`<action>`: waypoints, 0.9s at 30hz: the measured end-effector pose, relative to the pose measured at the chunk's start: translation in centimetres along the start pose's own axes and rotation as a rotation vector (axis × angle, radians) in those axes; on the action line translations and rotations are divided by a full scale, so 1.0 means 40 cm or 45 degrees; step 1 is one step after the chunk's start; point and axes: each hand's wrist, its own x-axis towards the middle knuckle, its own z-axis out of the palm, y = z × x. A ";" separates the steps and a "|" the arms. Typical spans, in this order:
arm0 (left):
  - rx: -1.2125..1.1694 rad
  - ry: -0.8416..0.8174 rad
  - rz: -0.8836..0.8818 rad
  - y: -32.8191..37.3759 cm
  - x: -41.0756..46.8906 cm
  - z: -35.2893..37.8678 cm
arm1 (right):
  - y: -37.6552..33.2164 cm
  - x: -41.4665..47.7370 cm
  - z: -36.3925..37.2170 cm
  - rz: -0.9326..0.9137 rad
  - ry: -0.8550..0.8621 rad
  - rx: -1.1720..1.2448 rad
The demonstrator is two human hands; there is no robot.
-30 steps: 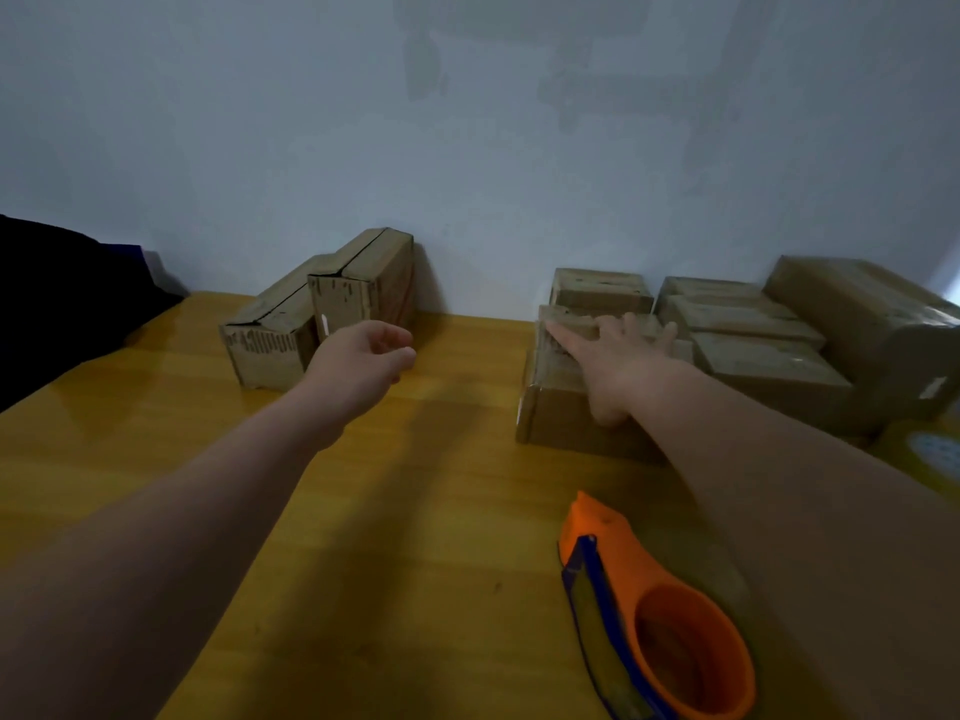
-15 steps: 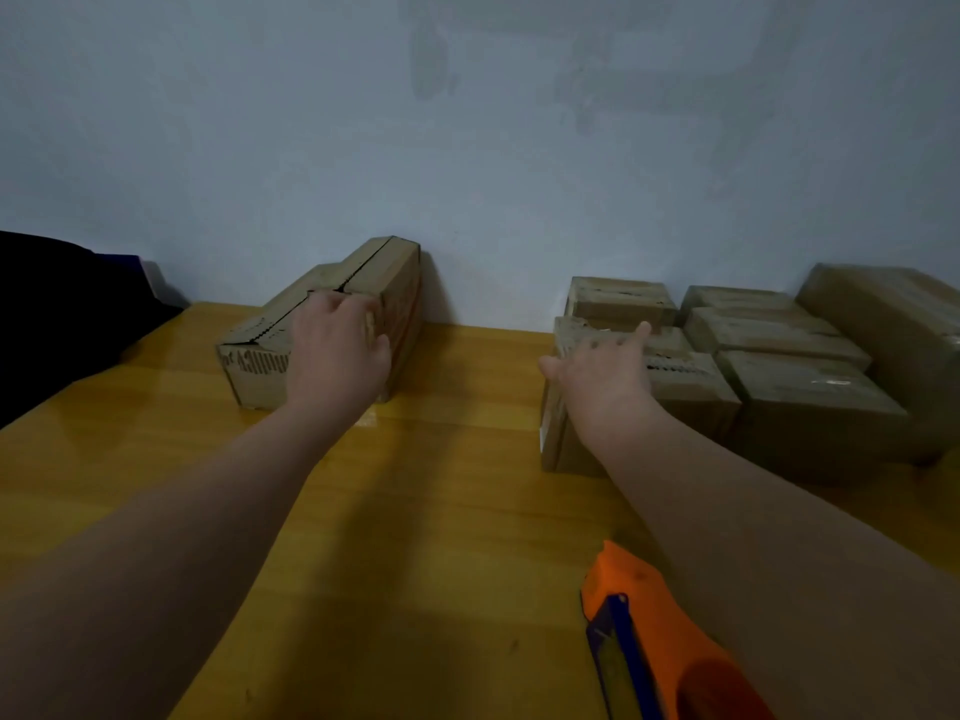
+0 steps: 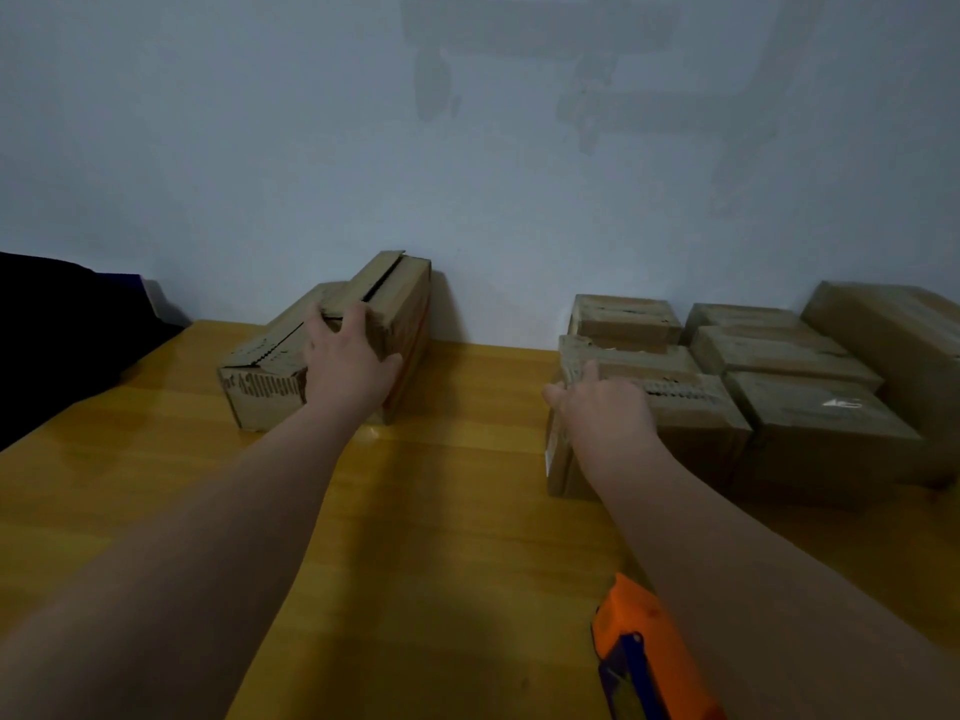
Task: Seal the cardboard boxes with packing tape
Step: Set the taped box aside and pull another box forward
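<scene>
— Two hands: state each.
— Left hand (image 3: 353, 368) grips the tall unsealed cardboard box (image 3: 408, 309) at the desk's (image 3: 441, 511) rear left; fingers curl over its top, thumb on its side. Right hand (image 3: 605, 415) rests on the nearest box (image 3: 696, 433) of the right group, fingers extended, holding nothing.
— Tape dispenser (image 3: 641, 644)?
— On the desk, near edge, beside the right forearm.

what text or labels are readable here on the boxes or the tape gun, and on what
Low left box, near end face: dark print, warped and blurred, unreadable.
Tall box gripped by the left hand: no legible print.
Front box under the right hand, left edge: small white label, too small to read.
Box right of it, top: white mark, too blurred.
Orange tape dispenser: no text visible.
Nothing can be quoted.
</scene>
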 end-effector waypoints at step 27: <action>-0.316 -0.223 0.327 -0.112 -0.488 -0.329 | 0.038 -0.485 0.005 0.195 0.048 0.596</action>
